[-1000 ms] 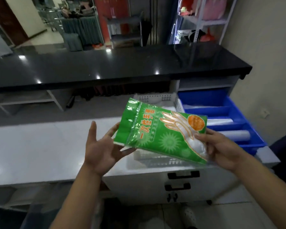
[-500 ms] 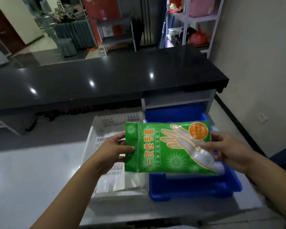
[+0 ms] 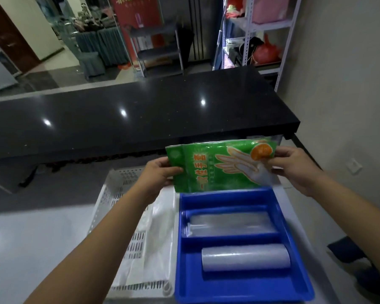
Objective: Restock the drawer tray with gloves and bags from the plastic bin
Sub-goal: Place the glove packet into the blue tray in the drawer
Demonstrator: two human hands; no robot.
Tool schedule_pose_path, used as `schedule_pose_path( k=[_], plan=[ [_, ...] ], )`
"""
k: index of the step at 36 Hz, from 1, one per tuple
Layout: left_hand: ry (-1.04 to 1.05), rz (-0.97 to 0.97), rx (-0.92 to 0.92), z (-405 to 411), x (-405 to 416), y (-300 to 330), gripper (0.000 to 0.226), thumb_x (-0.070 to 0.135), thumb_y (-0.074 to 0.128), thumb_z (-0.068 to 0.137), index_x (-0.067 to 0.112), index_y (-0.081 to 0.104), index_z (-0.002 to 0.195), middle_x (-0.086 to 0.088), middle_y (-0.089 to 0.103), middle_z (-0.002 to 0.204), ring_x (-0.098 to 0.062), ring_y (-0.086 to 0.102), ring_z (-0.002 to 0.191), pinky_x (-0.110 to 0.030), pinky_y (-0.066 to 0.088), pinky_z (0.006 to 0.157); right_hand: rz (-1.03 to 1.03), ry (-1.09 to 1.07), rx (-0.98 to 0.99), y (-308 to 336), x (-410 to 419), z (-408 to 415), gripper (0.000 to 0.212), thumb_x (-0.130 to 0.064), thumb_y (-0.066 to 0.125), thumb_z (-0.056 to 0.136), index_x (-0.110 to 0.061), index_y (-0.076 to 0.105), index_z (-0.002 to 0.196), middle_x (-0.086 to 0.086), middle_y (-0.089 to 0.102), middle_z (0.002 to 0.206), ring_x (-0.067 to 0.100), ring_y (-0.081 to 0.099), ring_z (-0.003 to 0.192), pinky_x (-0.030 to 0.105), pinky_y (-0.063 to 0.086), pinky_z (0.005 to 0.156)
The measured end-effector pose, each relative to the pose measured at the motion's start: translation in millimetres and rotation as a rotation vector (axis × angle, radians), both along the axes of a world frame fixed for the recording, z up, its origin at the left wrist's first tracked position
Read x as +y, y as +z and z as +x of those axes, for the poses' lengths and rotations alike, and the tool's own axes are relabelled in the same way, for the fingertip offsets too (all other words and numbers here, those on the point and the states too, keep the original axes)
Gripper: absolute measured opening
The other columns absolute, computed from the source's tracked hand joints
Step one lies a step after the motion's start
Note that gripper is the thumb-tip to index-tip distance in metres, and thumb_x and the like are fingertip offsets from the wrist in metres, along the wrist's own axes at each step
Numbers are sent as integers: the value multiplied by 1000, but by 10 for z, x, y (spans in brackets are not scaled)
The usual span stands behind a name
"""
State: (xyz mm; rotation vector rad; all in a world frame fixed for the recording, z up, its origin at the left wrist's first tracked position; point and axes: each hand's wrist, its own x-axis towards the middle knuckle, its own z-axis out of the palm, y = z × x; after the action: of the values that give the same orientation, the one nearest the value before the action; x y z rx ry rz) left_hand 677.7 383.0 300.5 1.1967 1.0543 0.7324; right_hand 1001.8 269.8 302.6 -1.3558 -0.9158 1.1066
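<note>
I hold a green pack of disposable gloves point(image 3: 219, 166) upright over the far end of the blue drawer tray point(image 3: 298, 279). My left hand point(image 3: 158, 174) pinches its left edge and my right hand point(image 3: 294, 166) pinches its right edge near the orange badge. The pack's lower edge dips behind the tray's far wall. The tray has cross dividers: a flat clear bag pack point(image 3: 230, 223) lies in the middle section and a roll of clear bags point(image 3: 246, 257) in the near one. Left of the tray sits the white perforated plastic bin point(image 3: 112, 194) with white plastic bags point(image 3: 154, 249) inside.
A long black counter point(image 3: 130, 119) runs across just beyond the tray and bin, overhanging them. The white worktop point(image 3: 31, 238) spreads to the left. A beige wall point(image 3: 342, 106) with a socket stands on the right, and metal shelving point(image 3: 257, 36) behind the counter.
Both hands carried the green glove pack forward and down from mid-air to the tray's far end. The view tilted down, showing the tray and bin from above. My left hand now pinches the edge.
</note>
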Motion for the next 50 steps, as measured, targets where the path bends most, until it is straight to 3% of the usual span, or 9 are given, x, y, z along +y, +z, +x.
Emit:
schedule_pose_path(
  k=[7, 13, 18, 23, 28, 39, 45, 47, 50],
  plan=[
    [93, 163, 152, 298, 207, -279, 42, -12, 61, 86, 26, 77, 79, 8, 78, 81, -4, 74, 78, -14, 55, 64, 66, -180, -59, -337, 210, 26, 26, 4, 69, 83, -9, 73, 104, -4, 78, 85, 7, 73, 78, 18, 57, 65],
    [103, 236, 352, 366, 269, -514, 39, -3, 62, 87, 33, 74, 77, 17, 76, 77, 1, 71, 78, -14, 54, 64, 20, -194, -208, -794, 332, 92, 27, 11, 67, 82, -6, 75, 102, -3, 77, 84, 13, 71, 83, 19, 57, 74],
    [24, 203, 427, 332, 253, -639, 23, 8, 64, 92, 30, 72, 88, 6, 76, 90, -7, 71, 87, -27, 59, 73, -39, -164, -357, -958, 324, 165, 30, 0, 68, 87, -30, 76, 84, -9, 76, 84, 15, 70, 85, 21, 56, 73],
    [10, 219, 443, 309, 246, -713, 21, 6, 64, 91, 24, 70, 101, 3, 74, 102, -11, 70, 97, -35, 59, 86, -137, -172, -599, -987, 374, 187, 6, -25, 72, 88, -25, 75, 93, -1, 75, 88, 25, 69, 90, 48, 53, 85],
    [75, 282, 506, 363, 229, -714, 30, 4, 66, 88, 32, 63, 99, 2, 74, 95, -16, 70, 92, -42, 60, 82, -161, -256, -919, -878, 477, 36, 22, -33, 67, 91, -19, 74, 106, 10, 70, 99, 35, 50, 107, 45, 38, 90],
    [123, 309, 603, 345, 227, -720, 41, 3, 64, 87, 19, 61, 125, 0, 72, 101, -20, 68, 93, -49, 59, 84, -313, -198, -826, -801, 510, -51, 37, -32, 59, 96, -11, 60, 127, 22, 54, 125, 39, 41, 123, 48, 37, 102],
    [120, 769, 824, 383, 57, -722, 60, 10, 68, 84, 19, 48, 140, -6, 55, 131, -25, 48, 119, -40, 45, 100, -83, -199, -973, -859, 306, -129, 53, -30, 59, 96, -13, 42, 143, 15, 47, 139, 36, 40, 130, 51, 33, 104],
    [-38, 960, 869, 468, -22, -729, 61, 15, 66, 85, 21, 47, 143, -9, 51, 139, -28, 45, 128, -48, 40, 107, -5, -120, -1091, -922, 270, -199, 53, -33, 54, 98, -15, 41, 146, 15, 43, 147, 37, 37, 136, 52, 29, 108],
    [-332, 918, 1056, 647, -104, -804, 65, 43, 52, 96, 36, 23, 154, -9, 23, 163, -33, 19, 148, -48, 14, 121, -115, 160, -1276, -1037, 300, -325, 60, -47, 37, 101, -29, 20, 156, 8, 19, 164, 32, 15, 150, 51, 8, 119]
  ],
)
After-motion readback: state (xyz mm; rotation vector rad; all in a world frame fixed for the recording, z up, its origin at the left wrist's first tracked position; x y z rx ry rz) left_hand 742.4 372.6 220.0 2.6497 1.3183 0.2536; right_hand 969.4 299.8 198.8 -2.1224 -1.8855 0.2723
